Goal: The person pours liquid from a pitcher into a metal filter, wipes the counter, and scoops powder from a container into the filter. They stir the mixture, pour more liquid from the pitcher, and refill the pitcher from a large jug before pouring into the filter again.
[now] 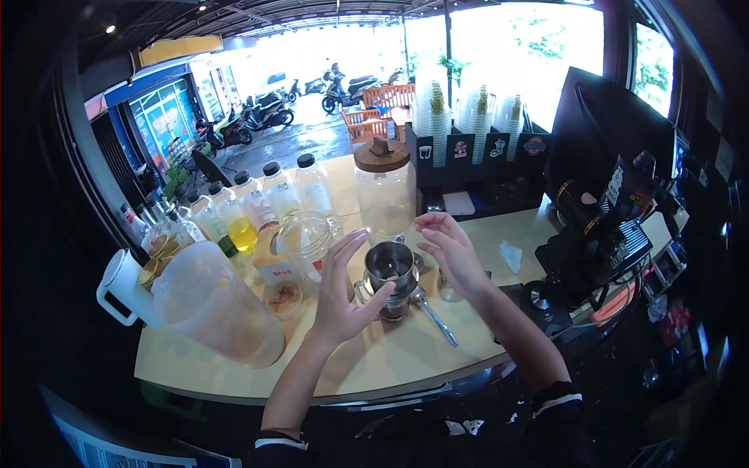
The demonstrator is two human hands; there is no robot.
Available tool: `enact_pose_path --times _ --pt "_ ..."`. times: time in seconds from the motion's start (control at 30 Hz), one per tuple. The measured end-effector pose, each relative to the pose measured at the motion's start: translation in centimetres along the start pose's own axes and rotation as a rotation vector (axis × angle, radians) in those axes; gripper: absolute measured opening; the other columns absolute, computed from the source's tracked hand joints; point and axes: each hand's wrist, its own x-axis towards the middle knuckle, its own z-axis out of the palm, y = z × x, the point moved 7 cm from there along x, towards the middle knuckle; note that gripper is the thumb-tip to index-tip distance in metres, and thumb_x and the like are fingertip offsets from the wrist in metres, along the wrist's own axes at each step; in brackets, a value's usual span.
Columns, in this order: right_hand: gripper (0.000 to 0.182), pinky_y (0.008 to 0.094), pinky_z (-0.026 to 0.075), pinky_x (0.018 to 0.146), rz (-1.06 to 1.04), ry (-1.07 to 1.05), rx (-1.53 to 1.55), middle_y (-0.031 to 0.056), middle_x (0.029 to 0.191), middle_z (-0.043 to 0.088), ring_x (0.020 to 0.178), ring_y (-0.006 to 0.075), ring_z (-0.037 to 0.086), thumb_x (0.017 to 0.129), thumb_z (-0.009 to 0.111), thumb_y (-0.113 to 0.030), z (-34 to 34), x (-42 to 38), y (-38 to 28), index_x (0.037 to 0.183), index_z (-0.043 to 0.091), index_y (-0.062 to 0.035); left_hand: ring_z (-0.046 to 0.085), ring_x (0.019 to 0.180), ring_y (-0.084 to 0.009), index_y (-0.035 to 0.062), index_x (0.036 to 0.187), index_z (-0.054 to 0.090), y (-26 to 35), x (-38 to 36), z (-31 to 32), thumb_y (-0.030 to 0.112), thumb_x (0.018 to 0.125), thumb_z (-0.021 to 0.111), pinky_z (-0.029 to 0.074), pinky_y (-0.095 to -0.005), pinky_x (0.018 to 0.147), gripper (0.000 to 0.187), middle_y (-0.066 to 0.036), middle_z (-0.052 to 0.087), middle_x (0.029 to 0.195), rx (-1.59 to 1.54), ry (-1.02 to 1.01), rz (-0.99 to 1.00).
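A metal drip coffee filter point(389, 264) sits upright on a small glass point(395, 310) with dark contents near the counter's front. To its left is my left hand point(342, 295), palm inward and fingers stretched up, the thumb reaching across near the filter's front rim. My right hand point(449, 251) hovers at the far right of the filter, fingers loosely bent and apart, with nothing in it. Right of the glass lies a metal spoon point(437, 317), its handle pointing toward me. A small dish of brown powder point(284, 299) stands left of my left hand.
A large cloudy plastic pitcher point(222, 304) and a white kettle point(125, 288) stand left. Behind are a glass jar point(304, 238), a wooden-lidded jar point(384, 191) and several capped bottles point(277, 191). Stacked cups point(431, 109) fill a black holder; a dark machine point(589, 234) is right.
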Motion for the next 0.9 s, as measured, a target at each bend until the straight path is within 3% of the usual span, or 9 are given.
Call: enact_pose_path --times 0.17,0.27,0.33,0.5,0.57,0.63,0.7,0.73,0.9 --pt "0.025 0.0340 0.040 0.097 -0.048 -0.091 0.043 0.0057 0.122 0.050 0.118 0.0147 0.046 0.092 0.051 -0.007 2.8 -1.8 -2.0 0.117 0.049 -0.0050 0.046 0.122 -0.0314 0.0027 0.131 0.042 -0.7 0.0 -0.2 0.019 0.075 0.075 0.036 -0.0414 0.104 0.067 -0.017 0.048 0.130 -0.008 0.031 0.021" --pt "0.025 0.0320 0.044 0.091 -0.182 -0.138 -0.198 0.0075 0.118 0.052 0.112 0.0172 0.052 0.091 0.052 -0.005 3.2 -1.3 -3.2 0.116 0.049 -0.0047 0.046 0.122 -0.0312 0.0026 0.131 0.042 -1.3 0.1 -0.2 0.018 0.075 0.075 0.036 -0.0413 0.104 0.066 -0.017 0.049 0.129 -0.023 0.032 0.005" --pt "0.030 0.0362 0.046 0.089 -0.347 -0.179 -1.214 0.0145 0.123 0.051 0.110 0.0250 0.055 0.088 0.056 -0.006 2.8 -0.2 -3.9 0.117 0.049 -0.0030 0.047 0.122 -0.0311 0.0032 0.130 0.043 -1.6 0.1 -0.3 0.016 0.075 0.075 0.037 -0.0407 0.103 0.065 -0.017 0.049 0.129 -0.015 0.027 0.003" --pt "0.044 0.0416 0.040 0.097 -0.380 -0.206 -1.710 0.0219 0.138 0.038 0.117 0.0357 0.050 0.086 0.061 -0.015 0.3 3.8 -0.4 0.127 0.049 -0.0054 0.048 0.120 -0.0307 0.0040 0.128 0.045 -2.6 -0.4 -1.8 0.013 0.074 0.074 0.039 -0.0398 0.100 0.062 -0.016 0.050 0.128 0.023 0.063 -0.018" --pt "0.049 0.0426 0.039 0.098 -0.536 -0.050 -2.002 0.0217 0.143 0.031 0.118 0.0373 0.048 0.087 0.061 -0.024 -0.1 6.3 0.1 0.131 0.046 -0.0075 0.049 0.118 -0.0306 0.0043 0.127 0.046 -3.2 -1.1 -3.0 0.011 0.074 0.074 0.040 -0.0395 0.099 0.061 -0.016 0.050 0.128 0.064 0.090 -0.025" --pt "0.047 0.0451 0.041 0.097 -0.634 -0.052 -1.849 0.0222 0.134 0.041 0.113 0.0344 0.052 0.086 0.061 -0.028 2.2 8.1 -2.1 0.123 0.050 -0.0022 0.050 0.117 -0.0300 0.0034 0.126 0.048 -4.2 -2.0 -4.7 0.009 0.073 0.073 0.040 -0.0394 0.099 0.059 -0.016 0.052 0.125 0.089 0.195 -0.036" --pt "0.040 0.0395 0.045 0.090 -0.340 -0.360 -1.263 0.0184 0.123 0.054 0.105 0.0288 0.058 0.087 0.061 -0.028 4.3 10.7 -1.3 0.120 0.055 -0.0046 0.049 0.117 -0.0293 0.0032 0.127 0.046 -6.0 -3.2 -5.6 0.009 0.073 0.073 0.039 -0.0398 0.099 0.061 -0.016 0.050 0.126 0.091 0.276 -0.078" --pt "0.033 0.0373 0.050 0.081 -0.356 -0.439 -1.155 0.0153 0.105 0.063 0.092 0.0242 0.063 0.087 0.062 -0.026 6.5 10.8 -1.3 0.109 0.060 -0.0018 0.048 0.118 -0.0286 0.0030 0.129 0.044 -7.0 -4.0 -6.2 0.009 0.073 0.073 0.038 -0.0402 0.100 0.064 -0.016 0.048 0.128 0.077 0.349 -0.117" --pt "0.020 0.0342 0.052 0.070 -0.502 -0.713 -1.039 0.0142 0.085 0.067 0.077 0.0243 0.065 0.082 0.065 -0.017 16.8 9.7 -0.2 0.092 0.066 -0.0001 0.041 0.125 -0.0281 0.0026 0.139 0.026 -11.0 -6.4 -5.3 0.015 0.071 0.079 0.034 -0.0413 0.103 0.087 -0.016 0.039 0.135 0.029 0.447 -0.319"
